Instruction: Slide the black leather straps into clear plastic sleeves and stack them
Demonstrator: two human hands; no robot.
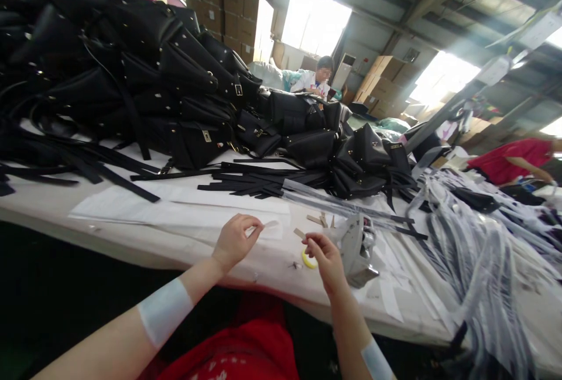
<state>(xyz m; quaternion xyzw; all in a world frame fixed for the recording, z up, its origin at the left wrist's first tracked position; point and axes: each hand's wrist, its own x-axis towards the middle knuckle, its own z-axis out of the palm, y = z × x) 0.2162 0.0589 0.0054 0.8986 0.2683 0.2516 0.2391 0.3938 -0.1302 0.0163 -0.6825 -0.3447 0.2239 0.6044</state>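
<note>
Pinched between thumb and finger of my left hand (236, 240) is a small pale strip (273, 225), thin and whitish; its exact kind is unclear. My right hand (325, 256) is closed on a small flat beige piece (299, 232) at its fingertips. The two hands are apart, above the front of the white table (202, 233). Just right of my right hand stands a grey tape dispenser (360, 251). A yellow ring (309, 259) lies by the right fingers, and several more beige pieces (324, 219) lie behind them.
Black leather bags (175, 75) are heaped along the back and left. Black straps (259, 180) lie in front of them. Plastic-wrapped straps (478, 251) hang over the table's right side. One person (314, 81) sits behind the bags; another in red (509, 160) is at far right.
</note>
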